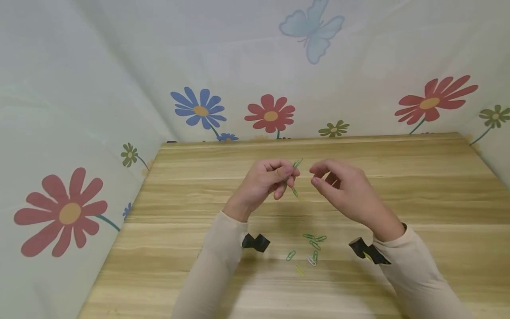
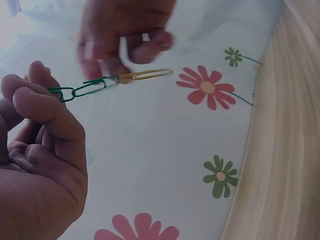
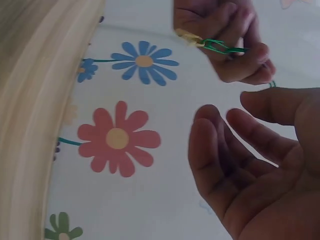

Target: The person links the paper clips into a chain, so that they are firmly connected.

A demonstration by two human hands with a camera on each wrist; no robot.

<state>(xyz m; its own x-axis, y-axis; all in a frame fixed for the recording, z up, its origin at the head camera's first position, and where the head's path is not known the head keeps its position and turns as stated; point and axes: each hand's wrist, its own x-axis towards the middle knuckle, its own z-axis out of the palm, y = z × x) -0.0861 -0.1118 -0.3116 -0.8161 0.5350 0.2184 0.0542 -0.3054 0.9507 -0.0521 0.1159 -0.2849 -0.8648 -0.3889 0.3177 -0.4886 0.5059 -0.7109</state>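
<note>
My left hand [image 1: 268,179] pinches a short chain of linked paper clips [image 3: 217,46] between thumb and fingers. Green clips make up most of the chain, and a yellow clip [image 2: 152,74] hangs at its lower end. Part of it is covered by the fingers. A green clip end pokes out above the left fingertips in the head view. Just to the right, my right hand [image 1: 346,188] hovers with loosely bent fingers, its thumb apart from them and nothing visible between. A small gap separates the two hands. Both are raised over the wooden table [image 1: 179,199].
Loose paper clips lie on the table below the hands: several green ones [image 1: 315,245], a white one [image 1: 311,261] and a yellow one [image 1: 300,270]. Black wrist mounts [image 1: 256,243] sit on both sleeves. A flower-printed white curtain [image 1: 231,53] stands behind the table's far edge.
</note>
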